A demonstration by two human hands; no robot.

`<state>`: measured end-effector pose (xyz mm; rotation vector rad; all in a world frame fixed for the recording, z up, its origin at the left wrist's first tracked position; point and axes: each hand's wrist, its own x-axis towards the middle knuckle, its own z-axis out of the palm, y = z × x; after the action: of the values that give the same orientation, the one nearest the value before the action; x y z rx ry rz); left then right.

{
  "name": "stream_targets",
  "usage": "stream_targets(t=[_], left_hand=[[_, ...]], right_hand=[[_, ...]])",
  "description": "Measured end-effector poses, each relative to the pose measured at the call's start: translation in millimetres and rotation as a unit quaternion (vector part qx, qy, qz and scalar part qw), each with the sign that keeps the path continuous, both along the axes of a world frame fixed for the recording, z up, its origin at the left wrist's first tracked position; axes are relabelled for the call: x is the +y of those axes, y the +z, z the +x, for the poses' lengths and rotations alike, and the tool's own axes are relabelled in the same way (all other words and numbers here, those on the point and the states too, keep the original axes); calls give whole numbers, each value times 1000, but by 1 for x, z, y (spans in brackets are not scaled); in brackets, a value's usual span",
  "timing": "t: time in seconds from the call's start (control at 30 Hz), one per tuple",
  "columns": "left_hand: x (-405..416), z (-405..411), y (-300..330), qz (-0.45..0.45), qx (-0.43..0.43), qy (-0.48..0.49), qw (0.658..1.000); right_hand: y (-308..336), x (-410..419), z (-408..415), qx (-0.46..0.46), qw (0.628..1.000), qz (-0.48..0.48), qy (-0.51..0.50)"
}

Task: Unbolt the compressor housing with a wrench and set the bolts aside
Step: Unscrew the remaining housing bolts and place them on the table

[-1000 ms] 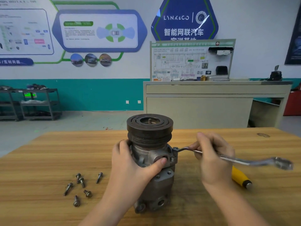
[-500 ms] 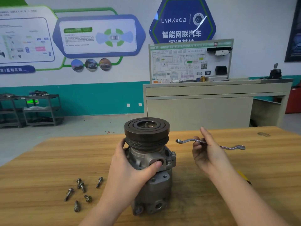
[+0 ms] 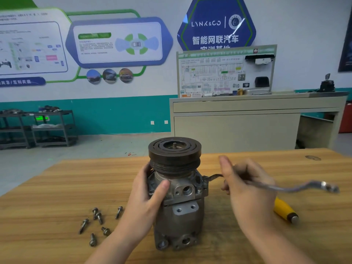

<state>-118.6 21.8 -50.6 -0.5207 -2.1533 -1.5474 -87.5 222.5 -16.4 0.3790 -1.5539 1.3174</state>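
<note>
**Room and bench, non-task items**

Wooden table [image 3: 57,187], grain running left to right; dark knot [image 3: 313,157] near far right corner. Yellow-handled tool [image 3: 285,210] lies on the table at right. Behind: beige cabinet [image 3: 238,128] carrying an upright wiring diagram board [image 3: 213,73] and a small black device [image 3: 327,85]. Dark shelving carts [image 3: 38,128] at left against the teal wall band. Blue hexagonal sign [image 3: 216,23] and poster panels [image 3: 118,42] above.
</note>
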Motion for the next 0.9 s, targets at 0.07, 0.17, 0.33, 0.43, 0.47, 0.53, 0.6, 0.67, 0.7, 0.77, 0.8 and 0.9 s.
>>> stream_targets(t=[0.07,0.17,0.33,0.43,0.47,0.53,0.6,0.67,0.7,0.77,0.8,0.9], left_hand=[[1,1,-1,10,5,5,1000],[1,1,-1,19,4,-5,1000],[2,3,-1,40,-27,-17,999],[3,3,-1,47,-34,-17,998],[4,3,0,49,-34,-18,998],[4,4,1,51,-34,-18,998],[4,4,1,52,-34,-17,998],[4,4,1,49,-35,-13,998],[4,4,2,46,-35,-10,998],[4,4,2,38,-40,-6,998],[4,5,3,35,-43,-5,998],[4,6,4,22,-48,0,999]], right_hand=[[-1,-6,7,80,987,131,-40],[-2,-19,13,130,961,221,-101],[-3,-12,2,80,992,89,-48],[-3,6,-12,-25,991,-85,104],[-1,11,-18,-50,975,-154,153],[2,20,-29,-114,934,-254,224],[3,26,-39,-197,894,-312,255],[2,30,-45,-274,841,-365,290],[1,31,-46,-298,818,-387,305],[0,29,-46,-306,784,-440,314],[0,29,-46,-294,772,-474,307],[1,29,-43,-258,771,-525,251]])
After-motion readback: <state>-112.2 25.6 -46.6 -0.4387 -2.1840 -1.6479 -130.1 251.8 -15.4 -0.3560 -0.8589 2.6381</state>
